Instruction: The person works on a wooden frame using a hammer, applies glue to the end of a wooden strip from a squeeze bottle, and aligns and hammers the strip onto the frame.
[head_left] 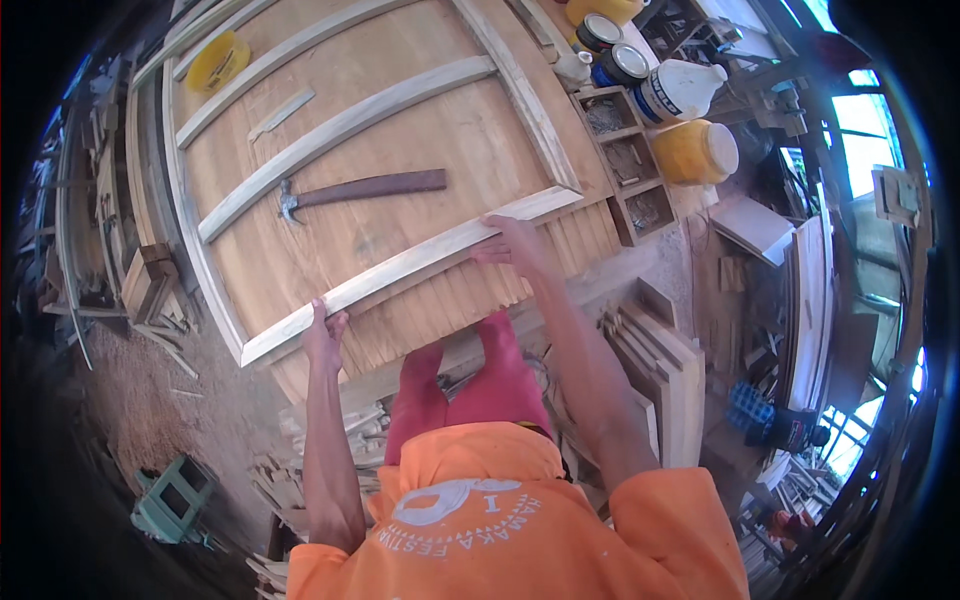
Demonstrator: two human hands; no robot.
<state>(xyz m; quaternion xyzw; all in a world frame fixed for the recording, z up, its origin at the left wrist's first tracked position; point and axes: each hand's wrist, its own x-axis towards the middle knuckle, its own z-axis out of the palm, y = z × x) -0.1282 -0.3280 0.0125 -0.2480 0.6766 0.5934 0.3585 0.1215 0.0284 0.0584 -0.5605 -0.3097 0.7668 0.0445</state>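
Note:
My left hand [326, 330] grips the front pale wooden strip [391, 269] of a rectangular frame lying on a plywood board [380, 135], near that strip's left end. My right hand [510, 245] holds the same strip right of its middle, fingers against its near edge. The strip meets the side pieces at angled corners. Behind it, a claw hammer [365, 189] with a dark wooden handle lies on the board, below a curved-looking crossbar [350, 135]. A short loose slat [280, 114] and a yellow plastic tub [218, 62] are farther back at the left.
At the right stand a divided wooden box [643, 215], white jugs [680, 92], cans [628, 66] and a yellow container [695, 152]. Stacked timber [150, 280] lines the left. Boards [660, 380] lean at lower right; a green machine [168, 500] sits on the floor at lower left.

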